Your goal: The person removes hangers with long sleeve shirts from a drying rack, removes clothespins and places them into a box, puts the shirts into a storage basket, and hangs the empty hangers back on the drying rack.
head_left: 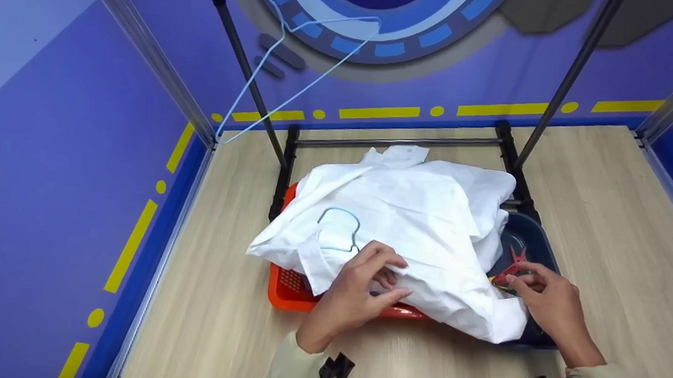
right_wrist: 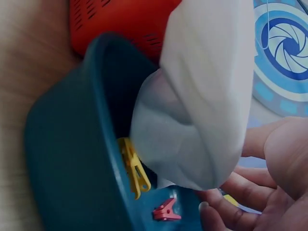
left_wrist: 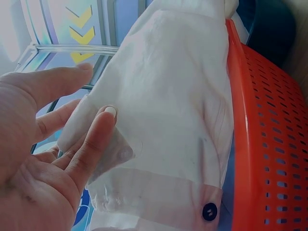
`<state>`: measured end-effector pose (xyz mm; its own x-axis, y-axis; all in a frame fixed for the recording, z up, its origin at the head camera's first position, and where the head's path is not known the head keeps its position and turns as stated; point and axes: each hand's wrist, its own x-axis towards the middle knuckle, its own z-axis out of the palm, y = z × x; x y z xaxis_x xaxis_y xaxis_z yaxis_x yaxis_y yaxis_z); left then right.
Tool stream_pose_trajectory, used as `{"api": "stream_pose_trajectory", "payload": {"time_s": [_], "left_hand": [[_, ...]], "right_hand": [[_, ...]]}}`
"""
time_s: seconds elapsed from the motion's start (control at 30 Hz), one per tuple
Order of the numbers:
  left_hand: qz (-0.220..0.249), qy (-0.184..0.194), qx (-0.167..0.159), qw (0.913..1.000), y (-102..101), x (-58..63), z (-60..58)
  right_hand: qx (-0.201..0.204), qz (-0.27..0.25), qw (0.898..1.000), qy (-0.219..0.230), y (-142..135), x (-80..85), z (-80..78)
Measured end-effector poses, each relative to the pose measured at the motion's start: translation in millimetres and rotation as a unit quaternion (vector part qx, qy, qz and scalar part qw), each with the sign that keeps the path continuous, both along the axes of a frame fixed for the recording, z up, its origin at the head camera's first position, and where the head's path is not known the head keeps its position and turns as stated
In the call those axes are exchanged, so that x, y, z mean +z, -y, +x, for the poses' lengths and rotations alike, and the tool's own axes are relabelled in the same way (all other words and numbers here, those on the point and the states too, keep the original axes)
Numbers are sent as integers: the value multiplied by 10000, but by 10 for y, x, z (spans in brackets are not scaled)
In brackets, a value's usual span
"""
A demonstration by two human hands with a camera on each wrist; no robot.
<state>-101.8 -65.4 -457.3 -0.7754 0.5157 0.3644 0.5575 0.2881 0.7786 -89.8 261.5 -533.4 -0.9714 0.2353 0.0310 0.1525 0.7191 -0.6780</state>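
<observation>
A white button-up shirt (head_left: pixel 392 203) lies heaped over an orange-red basket (head_left: pixel 286 289) and partly over a dark blue tub (head_left: pixel 541 249). Out of its collar area pokes the hook of a light blue hanger (head_left: pixel 340 229). My left hand (head_left: pixel 360 286) rests its fingers on the shirt's near edge, thumb apart; a dark button (left_wrist: pixel 210 211) shows on the cloth. Over the tub, my right hand (head_left: pixel 556 301) has thumb and forefinger close together beside a red clothespin (head_left: pixel 506 273), with no clip visibly pinched. A yellow clothespin (right_wrist: pixel 134 168) also sits inside the tub.
A black metal rack (head_left: pixel 395 141) stands behind the basket, its poles rising on both sides. Another light blue hanger (head_left: pixel 274 44) hangs at upper left. Painted panels (head_left: pixel 144 163) enclose the wooden table (head_left: pixel 223 320) at the left and back.
</observation>
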Motion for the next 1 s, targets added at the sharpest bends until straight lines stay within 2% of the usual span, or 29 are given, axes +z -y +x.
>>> {"api": "stream_pose_trajectory", "payload": {"time_s": [0.1, 0.2, 0.33, 0.47, 0.53, 0.7, 0.83, 1.0], "left_hand": [[8, 20, -1, 10000, -3, 7, 2], [3, 25, -11, 10000, -3, 10, 1], [-20, 3, -7, 10000, -4, 6, 1], [-20, -20, 0, 10000, -10, -1, -1], [-6, -45, 6, 10000, -11, -3, -4], [27, -32, 28, 10000, -19, -6, -10], [-11, 54, 34, 10000, -21, 2, -6], [-144, 4, 27, 9999, -11, 11, -6]], "right_hand": [[-41, -17, 9999, 135, 8, 1, -5], [-152, -101, 9998, 64, 63, 25, 0], [-198, -235, 9989, -348, 193, 102, 13], [-24, -590, 9943, -893, 399, 247, 37], [200, -740, 9898, -1203, 529, 332, 65], [1144, -766, 9747, -1760, 806, 517, 152], [1699, -829, 9682, -1638, 949, 604, 186], [1988, -867, 9646, -1502, 1057, 612, 189]]}}
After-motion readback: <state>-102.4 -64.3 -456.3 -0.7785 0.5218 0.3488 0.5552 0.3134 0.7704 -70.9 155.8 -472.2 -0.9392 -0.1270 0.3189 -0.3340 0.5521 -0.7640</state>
